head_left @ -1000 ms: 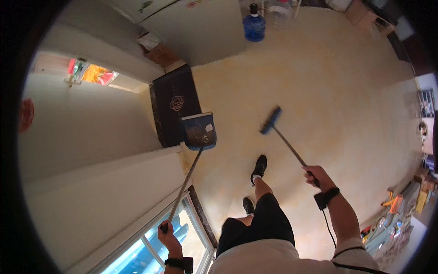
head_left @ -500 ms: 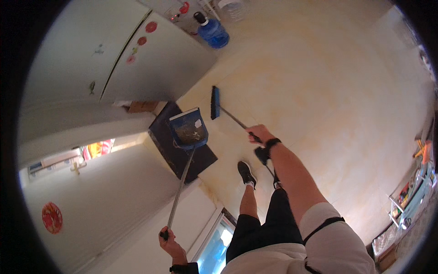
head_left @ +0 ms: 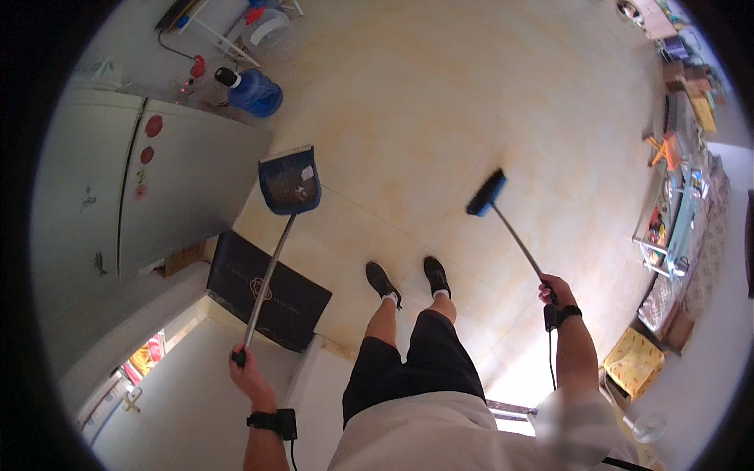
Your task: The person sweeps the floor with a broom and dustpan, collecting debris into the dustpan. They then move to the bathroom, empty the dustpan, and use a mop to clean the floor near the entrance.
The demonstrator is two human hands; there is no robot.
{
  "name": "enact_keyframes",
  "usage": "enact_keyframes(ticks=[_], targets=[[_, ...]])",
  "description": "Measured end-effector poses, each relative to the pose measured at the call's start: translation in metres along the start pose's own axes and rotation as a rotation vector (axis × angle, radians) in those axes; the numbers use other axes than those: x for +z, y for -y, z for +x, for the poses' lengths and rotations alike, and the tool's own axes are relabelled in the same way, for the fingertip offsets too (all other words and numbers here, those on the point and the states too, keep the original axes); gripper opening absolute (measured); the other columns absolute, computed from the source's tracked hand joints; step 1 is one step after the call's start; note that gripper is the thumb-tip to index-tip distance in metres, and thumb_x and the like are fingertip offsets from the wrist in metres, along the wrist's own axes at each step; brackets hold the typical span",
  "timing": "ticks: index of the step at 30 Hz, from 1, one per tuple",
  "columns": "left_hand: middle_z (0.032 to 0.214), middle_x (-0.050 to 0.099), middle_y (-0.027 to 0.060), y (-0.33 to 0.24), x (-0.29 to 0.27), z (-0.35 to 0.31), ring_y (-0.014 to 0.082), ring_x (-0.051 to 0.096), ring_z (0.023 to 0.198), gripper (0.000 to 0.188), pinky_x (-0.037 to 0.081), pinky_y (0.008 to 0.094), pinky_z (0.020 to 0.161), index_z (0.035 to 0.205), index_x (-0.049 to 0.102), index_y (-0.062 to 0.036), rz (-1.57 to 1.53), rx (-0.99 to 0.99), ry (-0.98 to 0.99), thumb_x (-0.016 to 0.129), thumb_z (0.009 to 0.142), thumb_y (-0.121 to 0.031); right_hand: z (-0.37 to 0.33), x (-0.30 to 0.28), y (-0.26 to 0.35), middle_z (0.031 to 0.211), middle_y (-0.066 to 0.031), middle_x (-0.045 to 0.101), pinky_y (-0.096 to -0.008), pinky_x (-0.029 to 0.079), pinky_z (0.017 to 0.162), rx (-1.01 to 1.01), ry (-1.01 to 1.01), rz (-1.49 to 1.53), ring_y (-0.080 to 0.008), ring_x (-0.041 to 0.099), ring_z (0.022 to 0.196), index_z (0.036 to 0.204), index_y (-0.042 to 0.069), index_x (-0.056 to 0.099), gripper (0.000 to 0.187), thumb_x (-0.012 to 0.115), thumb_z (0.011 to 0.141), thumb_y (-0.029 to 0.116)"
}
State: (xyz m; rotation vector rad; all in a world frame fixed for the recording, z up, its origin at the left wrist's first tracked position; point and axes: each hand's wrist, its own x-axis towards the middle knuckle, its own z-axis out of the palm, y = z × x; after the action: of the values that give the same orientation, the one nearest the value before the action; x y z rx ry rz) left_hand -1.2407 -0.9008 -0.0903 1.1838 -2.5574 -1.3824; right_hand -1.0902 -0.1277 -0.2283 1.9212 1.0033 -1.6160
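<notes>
My left hand is closed round the end of the long handle of a blue dustpan. The pan, with pale bits of litter in it, is over the tiled floor ahead, beside the fridge. In my right hand I grip the dark handle end of a broom. Its blue head with black bristles is ahead and to the right, well apart from the dustpan. Whether either head touches the floor I cannot tell.
A dark doormat lies left of my feet, by an open door. A grey fridge stands at left, with a blue water bottle past it. Along the right are an orange stool, a shelf rack and boxes.
The broom has swung to the right, away from the dustpan. The dustpan has moved off the doormat onto the bare floor side. My view and body have turned rightward; my feet now stand side by side.
</notes>
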Motion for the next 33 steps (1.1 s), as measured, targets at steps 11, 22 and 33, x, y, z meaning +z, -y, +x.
enact_keyframes(ticks=[11,22,33], targets=[[0.085,0.053,-0.0026,-0.071,0.048,0.031,0.0095,0.046,0.075,0.018,0.037,0.0239,0.068,0.112,0.065,-0.0028,0.001,0.180,0.152,0.061,0.096,-0.010,-0.054,0.040,-0.072,0.067,-0.0058,0.060,-0.0302,0.052,0.046,-0.182,0.109,-0.070,-0.0127,0.051,0.046,0.081,0.003,0.061,0.022,0.071,0.088,0.022],[0.089,0.057,-0.0004,-0.115,0.089,-0.037,0.0117,0.047,0.076,0.022,0.039,0.0270,0.069,0.114,0.063,-0.0017,0.219,0.333,0.064,0.061,0.097,-0.015,0.054,0.376,-0.043,0.053,-0.0101,0.055,-0.0388,0.042,0.039,-0.236,0.733,-0.380,-0.0194,0.052,0.043,0.059,0.000,0.055,0.031,0.072,0.081,0.014],[0.082,0.054,-0.0025,-0.142,0.164,-0.095,0.0091,0.045,0.069,0.015,0.038,0.0246,0.062,0.106,0.064,-0.0036,0.107,0.227,0.041,0.065,0.093,-0.011,0.117,0.049,0.103,0.055,0.0007,0.047,-0.0272,0.033,0.039,-0.252,0.589,0.007,-0.0089,0.040,0.042,0.067,0.007,0.058,0.028,0.064,0.092,0.019]])
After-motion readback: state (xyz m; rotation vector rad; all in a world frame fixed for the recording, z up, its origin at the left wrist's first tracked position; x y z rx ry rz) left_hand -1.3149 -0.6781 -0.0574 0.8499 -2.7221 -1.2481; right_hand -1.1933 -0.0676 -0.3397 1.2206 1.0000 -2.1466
